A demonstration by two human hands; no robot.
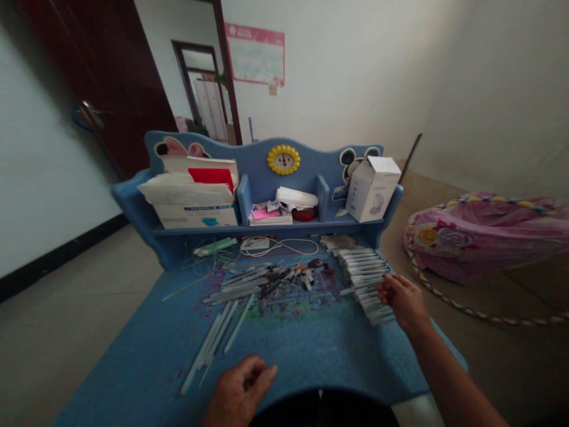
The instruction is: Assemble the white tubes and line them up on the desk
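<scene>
My right hand (pixel 402 299) is at the right side of the blue desk (pixel 311 350), its fingers pinched on the end of a slim pale pen-like stick (pixel 355 289). Under and beside it lies a long row of similar pen-like sticks (pixel 362 264), laid side by side. Near the front edge my left hand (pixel 242 388) is curled, thumb against the fingers; whether anything is inside is hidden. Ahead of it lie several loose pale tubes (pixel 211 338). Mid-desk is a jumbled pile of tubes and small dark and white parts (pixel 284 279), too small to name.
Behind the pile lie a looped white cable (pixel 280 244) and a green-and-white strip (pixel 216 247). The desk's shelf holds a box of papers (pixel 195 213), a yellow flower clock (pixel 283 160) and a white carton (pixel 373 193). A pink fabric bundle and hoop (pixel 471 237) lie at right.
</scene>
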